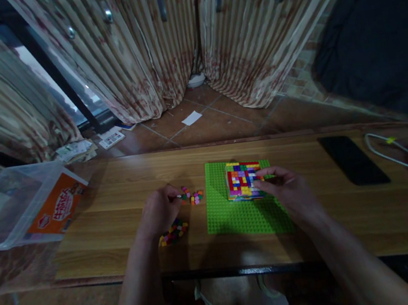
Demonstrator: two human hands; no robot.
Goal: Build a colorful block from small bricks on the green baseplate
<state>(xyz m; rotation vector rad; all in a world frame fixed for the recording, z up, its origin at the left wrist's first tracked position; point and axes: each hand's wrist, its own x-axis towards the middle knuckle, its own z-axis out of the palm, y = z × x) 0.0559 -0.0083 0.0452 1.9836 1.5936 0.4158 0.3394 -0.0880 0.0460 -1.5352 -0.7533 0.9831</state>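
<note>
Head view: our right hand [287,188] pinches the brick block's [243,180] three o'clock edge on the green baseplate [238,214]; left fingers [172,196] close on loose bricks [192,196] at nine o'clock. We press studs squarely.

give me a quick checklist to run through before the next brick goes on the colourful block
1. Left hand at the loose bricks: ok, fingertips touch the pile.
2. Brick actually pinched in left hand: cannot tell, too small and dim.
3. Right hand steadying the multicoloured block: ok, fingers rest at its right edge.
4. Block seated on the green baseplate: ok, it stands at the far part.
5. Spare bricks within reach: ok, a second pile lies under the left wrist.
6. Phone and cable out of the way: ok, far right.
</note>
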